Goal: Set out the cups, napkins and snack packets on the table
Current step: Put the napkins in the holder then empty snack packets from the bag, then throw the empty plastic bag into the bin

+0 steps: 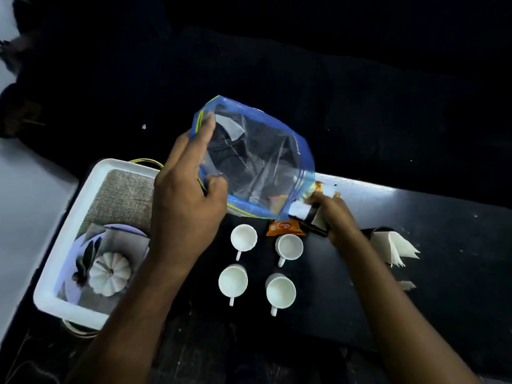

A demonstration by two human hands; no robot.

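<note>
Four white cups (259, 268) already stand on the dark surface (443, 273) in two rows of two, mouths up and handles pointing toward the person. A stack of white napkins (393, 249) lies to their right, near but apart from them. Just beyond the far pair of cups an orange snack packet (285, 228) lies flat on the surface. So the cups and napkins look set out, and the packets appear to be the step in hand.

The right hand (332, 214) is closed around a dark packet with a white label (303, 212), at the mouth of a clear zip bag with blue edges (255, 159); whether the packet is fully out of the bag cannot be told. Another orange piece (277, 202) shows through the plastic, so at least one packet probably remains inside.

The left hand (185, 200) holds the bag up off the surface, thumb pinching the near wall and fingers spread along its left edge.

At the left, a white tray (91, 187) with a small white pumpkin (109, 273) in it sits beside the cups.
</note>
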